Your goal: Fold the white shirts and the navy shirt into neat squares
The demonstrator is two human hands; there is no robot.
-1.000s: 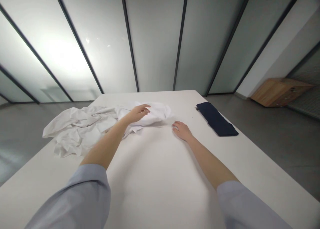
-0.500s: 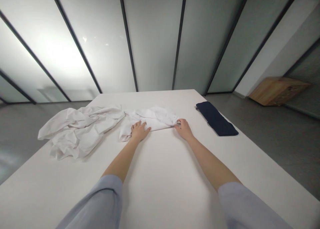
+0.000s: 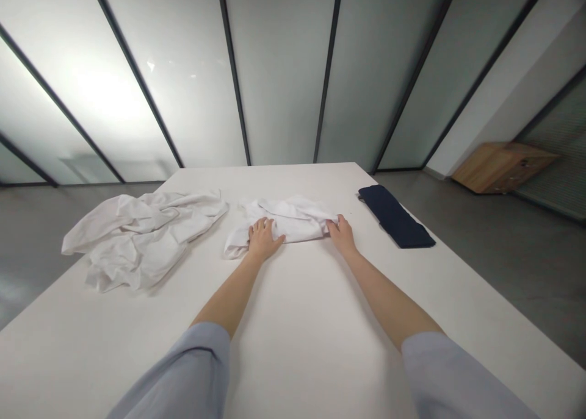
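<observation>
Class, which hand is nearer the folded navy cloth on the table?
Right. The right hand lies beside the navy cloth, not touching it; the left hand is farther off.

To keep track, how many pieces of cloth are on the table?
3: a crumpled white cloth at left, a white cloth under the left hand and right hand, a folded navy cloth at right. More could lie hidden.

Left hand [image 3: 264, 240] is spread flat on a white cloth [image 3: 288, 219], right hand [image 3: 342, 236] at its end. Crumpled white fabric [image 3: 141, 239] and folded navy cloth [image 3: 394, 216] lie either side on the white table [image 3: 302, 333].
</observation>
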